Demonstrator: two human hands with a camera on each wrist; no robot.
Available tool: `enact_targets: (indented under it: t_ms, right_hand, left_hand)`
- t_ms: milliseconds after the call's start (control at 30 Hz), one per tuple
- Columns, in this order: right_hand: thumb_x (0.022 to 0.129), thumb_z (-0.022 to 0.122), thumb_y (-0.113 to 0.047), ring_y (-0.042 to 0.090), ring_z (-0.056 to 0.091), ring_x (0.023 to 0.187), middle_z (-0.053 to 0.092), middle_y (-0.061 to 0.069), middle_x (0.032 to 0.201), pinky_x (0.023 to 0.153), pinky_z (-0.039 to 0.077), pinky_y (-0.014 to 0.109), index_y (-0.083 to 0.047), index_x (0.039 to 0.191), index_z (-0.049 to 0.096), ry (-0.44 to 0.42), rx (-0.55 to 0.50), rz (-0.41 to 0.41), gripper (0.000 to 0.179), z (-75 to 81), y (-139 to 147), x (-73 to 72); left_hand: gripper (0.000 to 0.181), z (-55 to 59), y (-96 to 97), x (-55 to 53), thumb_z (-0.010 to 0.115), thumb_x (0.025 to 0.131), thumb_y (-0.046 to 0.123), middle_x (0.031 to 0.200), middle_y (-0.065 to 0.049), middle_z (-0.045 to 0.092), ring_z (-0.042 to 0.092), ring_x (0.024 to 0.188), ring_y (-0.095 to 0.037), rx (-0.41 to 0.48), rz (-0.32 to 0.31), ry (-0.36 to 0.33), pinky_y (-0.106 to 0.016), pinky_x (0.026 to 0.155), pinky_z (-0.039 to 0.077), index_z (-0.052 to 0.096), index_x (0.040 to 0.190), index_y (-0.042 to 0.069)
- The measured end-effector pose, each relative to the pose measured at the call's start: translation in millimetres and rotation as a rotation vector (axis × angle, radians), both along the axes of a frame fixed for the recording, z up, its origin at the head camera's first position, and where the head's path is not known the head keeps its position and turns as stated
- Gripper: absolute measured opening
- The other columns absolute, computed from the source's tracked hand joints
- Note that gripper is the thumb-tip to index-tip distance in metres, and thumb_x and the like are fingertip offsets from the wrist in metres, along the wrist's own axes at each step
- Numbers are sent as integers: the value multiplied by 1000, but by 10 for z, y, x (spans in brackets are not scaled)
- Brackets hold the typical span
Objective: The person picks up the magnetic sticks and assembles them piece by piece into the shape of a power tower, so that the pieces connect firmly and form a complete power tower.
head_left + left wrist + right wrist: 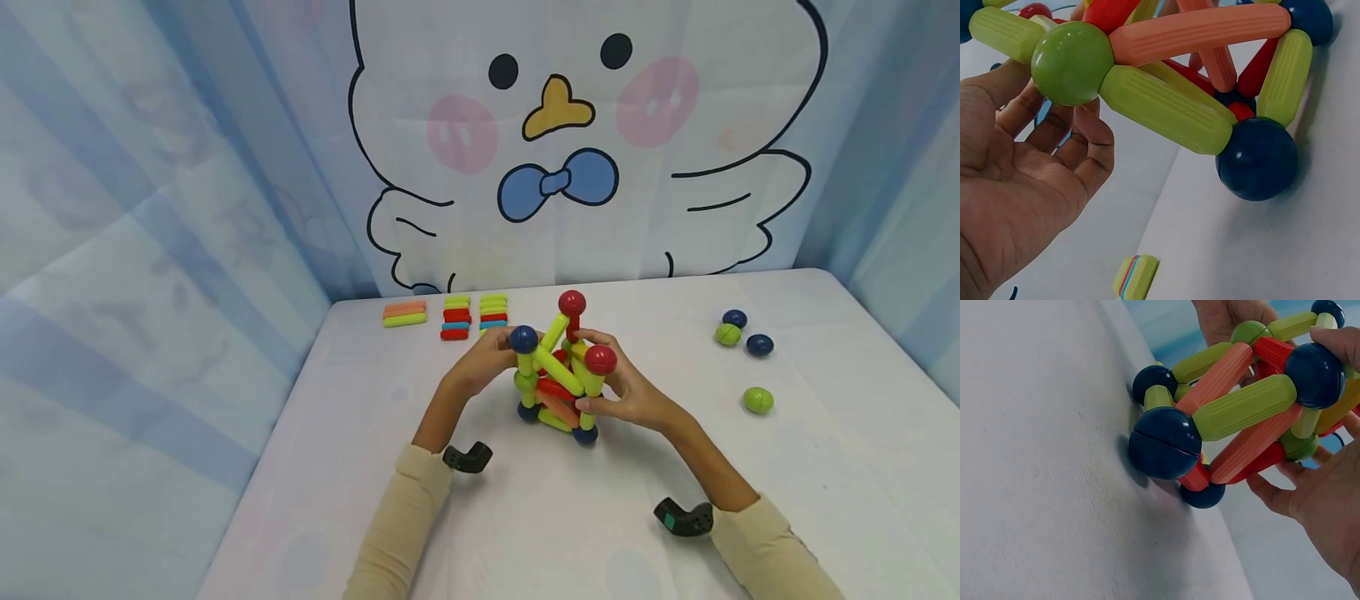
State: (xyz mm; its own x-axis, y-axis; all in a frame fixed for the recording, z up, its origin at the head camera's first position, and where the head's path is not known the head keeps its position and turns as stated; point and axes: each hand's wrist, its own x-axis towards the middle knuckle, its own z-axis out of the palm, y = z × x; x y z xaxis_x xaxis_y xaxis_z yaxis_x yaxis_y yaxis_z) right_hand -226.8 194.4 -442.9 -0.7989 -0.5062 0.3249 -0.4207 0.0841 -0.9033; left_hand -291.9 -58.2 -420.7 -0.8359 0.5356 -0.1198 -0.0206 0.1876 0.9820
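Note:
A frame of magnetic rods and balls (558, 369) stands on the table between both hands. Green, red and orange rods link its balls, with dark blue balls at the base. Up top sit a blue ball (523, 339), a red ball (572, 302) and another red ball (600, 360). My left hand (486, 360) holds the left side, its fingers curled behind a green ball (1072, 62) in the left wrist view. On the right side, my right hand (637, 396) grips the frame, thumb at a blue ball (1315, 375) and fingers behind; the rods partly hide its fingertips.
At the back left lie a short pair of rods (404, 319) and two rows of coloured rods (455, 317). Loose blue balls (760, 345) and green balls (758, 400) rest on the right of the white table (540, 533). A patterned curtain (555, 242) hangs behind.

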Motion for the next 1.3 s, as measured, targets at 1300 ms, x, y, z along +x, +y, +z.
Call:
enact_targets:
  t_ms: [1300]
  right_hand:
    - [80, 77, -12, 42, 34, 140, 24, 16, 155, 106, 35, 61, -12, 149, 15, -56, 83, -22, 94, 15, 135, -18]
  left_hand:
    - [43, -430, -642, -376, 64, 95, 17, 140, -21, 35, 44, 123, -35, -796, 538, 164, -52, 104, 45, 54, 136, 22]
